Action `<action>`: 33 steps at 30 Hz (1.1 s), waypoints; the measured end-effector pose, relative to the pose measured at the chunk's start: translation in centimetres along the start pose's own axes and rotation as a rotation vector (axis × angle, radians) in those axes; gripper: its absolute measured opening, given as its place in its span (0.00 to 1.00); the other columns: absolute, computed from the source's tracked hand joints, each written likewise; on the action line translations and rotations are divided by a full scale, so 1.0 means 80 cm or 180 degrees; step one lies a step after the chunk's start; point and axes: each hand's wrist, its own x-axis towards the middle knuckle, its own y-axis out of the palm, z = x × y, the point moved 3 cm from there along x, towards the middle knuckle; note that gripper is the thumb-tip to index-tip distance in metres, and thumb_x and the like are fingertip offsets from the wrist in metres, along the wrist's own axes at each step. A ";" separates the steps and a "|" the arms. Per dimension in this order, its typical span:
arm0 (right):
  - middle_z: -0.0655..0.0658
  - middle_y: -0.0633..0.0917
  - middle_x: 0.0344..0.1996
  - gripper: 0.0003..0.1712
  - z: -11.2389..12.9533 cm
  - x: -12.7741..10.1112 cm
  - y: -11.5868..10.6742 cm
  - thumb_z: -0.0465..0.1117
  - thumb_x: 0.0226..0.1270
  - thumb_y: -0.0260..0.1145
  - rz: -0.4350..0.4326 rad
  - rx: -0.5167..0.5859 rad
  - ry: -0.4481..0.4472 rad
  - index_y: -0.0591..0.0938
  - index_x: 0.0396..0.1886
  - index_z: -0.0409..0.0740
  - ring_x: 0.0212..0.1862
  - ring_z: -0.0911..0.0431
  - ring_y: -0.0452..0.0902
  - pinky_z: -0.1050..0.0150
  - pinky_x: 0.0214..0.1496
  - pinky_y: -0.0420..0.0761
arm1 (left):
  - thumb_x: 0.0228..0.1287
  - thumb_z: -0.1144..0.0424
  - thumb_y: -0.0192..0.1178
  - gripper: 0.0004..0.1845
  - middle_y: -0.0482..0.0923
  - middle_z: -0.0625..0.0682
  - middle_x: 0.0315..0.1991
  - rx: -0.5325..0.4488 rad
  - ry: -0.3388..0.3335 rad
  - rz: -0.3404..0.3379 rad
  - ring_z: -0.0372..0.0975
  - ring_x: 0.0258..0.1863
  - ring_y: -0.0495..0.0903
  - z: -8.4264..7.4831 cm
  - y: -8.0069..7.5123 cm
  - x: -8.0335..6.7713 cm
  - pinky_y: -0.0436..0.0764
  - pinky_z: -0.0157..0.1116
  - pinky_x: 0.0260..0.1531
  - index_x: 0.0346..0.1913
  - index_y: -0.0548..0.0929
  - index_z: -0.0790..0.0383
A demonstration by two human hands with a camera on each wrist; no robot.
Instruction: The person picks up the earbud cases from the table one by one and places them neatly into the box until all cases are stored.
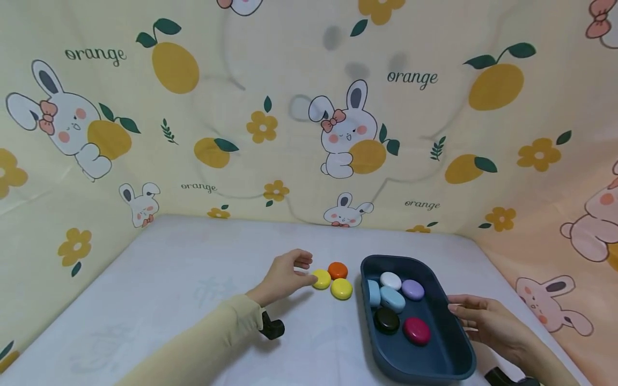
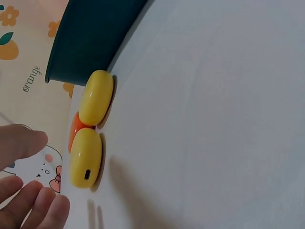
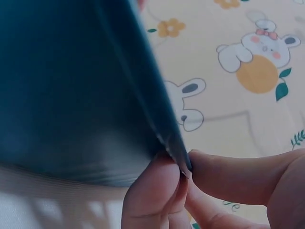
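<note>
Three small rounded cases lie together on the white table: a yellow case point(image 1: 321, 279), an orange case point(image 1: 337, 269) and a second yellow case point(image 1: 341, 289). My left hand point(image 1: 309, 269) hovers right beside the nearer yellow case point(image 2: 86, 157) with fingers loosely spread, gripping nothing. The orange case point(image 2: 75, 131) peeks out behind the two yellow ones. A dark blue tray point(image 1: 441, 321) to the right holds several cases, among them white point(image 1: 390, 280), lilac point(image 1: 412, 289), black point(image 1: 386, 320) and magenta point(image 1: 417, 330). My right hand point(image 1: 454, 310) pinches the tray's right rim point(image 3: 178, 157) between thumb and fingers.
A cloth printed with rabbits and oranges point(image 1: 338, 134) walls in the table at the back and on both sides. White tabletop point(image 1: 183, 279) stretches out left of the cases. The tray's outer wall point(image 2: 95, 38) stands just past the far yellow case point(image 2: 96, 97).
</note>
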 end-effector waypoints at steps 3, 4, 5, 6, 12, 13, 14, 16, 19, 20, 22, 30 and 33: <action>0.47 0.83 0.45 0.23 0.000 0.001 -0.002 0.43 0.74 0.62 0.0080 0.0023 0.0003 0.75 0.61 0.34 0.44 0.49 0.79 0.50 0.49 0.81 | 0.57 0.66 0.72 0.27 0.77 0.61 0.55 0.0018 0.0025 0.0017 0.50 0.53 0.78 0.001 0.005 0.002 0.81 0.36 0.49 0.59 0.75 0.67; 0.47 0.83 0.45 0.22 0.000 0.001 -0.002 0.43 0.74 0.61 0.0098 0.0035 0.0010 0.75 0.61 0.34 0.44 0.49 0.78 0.50 0.49 0.81 | 0.56 0.66 0.72 0.28 0.76 0.61 0.55 0.0021 0.0039 0.0020 0.50 0.53 0.77 0.002 0.007 0.003 0.80 0.37 0.50 0.59 0.75 0.68; 0.47 0.83 0.45 0.22 0.000 0.002 -0.002 0.43 0.74 0.61 0.0108 0.0047 0.0019 0.76 0.60 0.35 0.44 0.49 0.78 0.50 0.49 0.81 | 0.56 0.67 0.72 0.28 0.76 0.62 0.55 0.0030 0.0056 0.0018 0.50 0.53 0.77 0.002 0.008 0.004 0.80 0.37 0.50 0.59 0.75 0.68; 0.47 0.84 0.44 0.21 0.000 0.002 -0.003 0.43 0.74 0.61 0.0127 0.0056 0.0023 0.76 0.60 0.36 0.44 0.49 0.78 0.50 0.49 0.81 | 0.56 0.67 0.73 0.28 0.76 0.61 0.55 0.0040 0.0054 0.0018 0.50 0.53 0.77 0.002 0.010 0.005 0.80 0.38 0.50 0.59 0.75 0.68; 0.48 0.84 0.43 0.16 0.000 0.002 -0.003 0.43 0.74 0.61 0.0159 0.0146 0.0068 0.80 0.56 0.42 0.44 0.49 0.79 0.50 0.49 0.80 | 0.55 0.68 0.73 0.29 0.76 0.62 0.55 0.0038 0.0057 -0.0011 0.52 0.53 0.77 0.002 0.015 0.006 0.79 0.42 0.52 0.59 0.75 0.69; 0.48 0.84 0.43 0.15 -0.001 0.002 -0.003 0.43 0.74 0.61 0.0164 0.0162 0.0066 0.80 0.55 0.42 0.43 0.49 0.79 0.51 0.49 0.80 | 0.55 0.68 0.73 0.29 0.76 0.63 0.55 0.0035 0.0056 -0.0013 0.52 0.53 0.77 0.002 0.015 0.006 0.79 0.42 0.53 0.59 0.75 0.70; 0.47 0.84 0.43 0.15 -0.001 0.002 -0.003 0.43 0.74 0.61 0.0169 0.0174 0.0061 0.80 0.55 0.42 0.43 0.49 0.79 0.51 0.49 0.80 | 0.54 0.68 0.73 0.29 0.76 0.63 0.55 0.0035 0.0053 -0.0013 0.53 0.54 0.77 0.002 0.016 0.006 0.79 0.42 0.53 0.59 0.75 0.69; 0.47 0.84 0.43 0.14 -0.003 0.002 -0.003 0.43 0.74 0.61 0.0192 0.0194 0.0039 0.80 0.54 0.42 0.43 0.49 0.79 0.52 0.49 0.80 | 0.55 0.68 0.73 0.29 0.76 0.63 0.55 0.0060 0.0038 -0.0010 0.53 0.54 0.76 0.002 0.017 0.006 0.79 0.42 0.53 0.59 0.75 0.69; 0.47 0.84 0.43 0.15 -0.003 0.002 -0.003 0.42 0.74 0.61 0.0216 0.0196 0.0010 0.80 0.55 0.42 0.43 0.49 0.79 0.52 0.48 0.80 | 0.55 0.67 0.73 0.30 0.76 0.63 0.56 0.0097 0.0018 -0.0008 0.52 0.54 0.76 0.003 0.016 0.006 0.79 0.42 0.53 0.60 0.75 0.70; 0.48 0.84 0.43 0.15 -0.003 0.002 -0.003 0.42 0.74 0.61 0.0214 0.0199 0.0011 0.80 0.54 0.42 0.43 0.50 0.79 0.52 0.48 0.80 | 0.55 0.67 0.73 0.30 0.76 0.63 0.56 0.0112 0.0013 -0.0008 0.52 0.54 0.76 0.004 0.016 0.006 0.79 0.42 0.54 0.60 0.74 0.70; 0.48 0.84 0.43 0.14 -0.003 0.003 -0.003 0.43 0.74 0.61 0.0212 0.0204 0.0017 0.80 0.54 0.42 0.43 0.50 0.79 0.52 0.49 0.80 | 0.54 0.66 0.74 0.31 0.76 0.62 0.56 0.0139 0.0005 -0.0013 0.51 0.53 0.76 0.006 0.016 0.006 0.79 0.42 0.53 0.60 0.74 0.71; 0.48 0.84 0.43 0.14 -0.006 0.004 -0.005 0.44 0.74 0.62 0.0157 0.0218 0.0073 0.81 0.53 0.43 0.43 0.50 0.79 0.51 0.49 0.81 | 0.53 0.65 0.74 0.32 0.76 0.62 0.55 0.0146 -0.0030 -0.0019 0.51 0.52 0.76 0.010 0.016 0.007 0.79 0.44 0.52 0.60 0.74 0.71; 0.48 0.85 0.44 0.14 -0.007 0.003 -0.006 0.43 0.74 0.61 0.0169 0.0266 0.0070 0.81 0.54 0.43 0.43 0.50 0.79 0.50 0.50 0.81 | 0.53 0.65 0.75 0.32 0.76 0.63 0.55 0.0132 -0.0043 -0.0008 0.52 0.52 0.76 0.010 0.018 0.008 0.79 0.44 0.52 0.60 0.74 0.71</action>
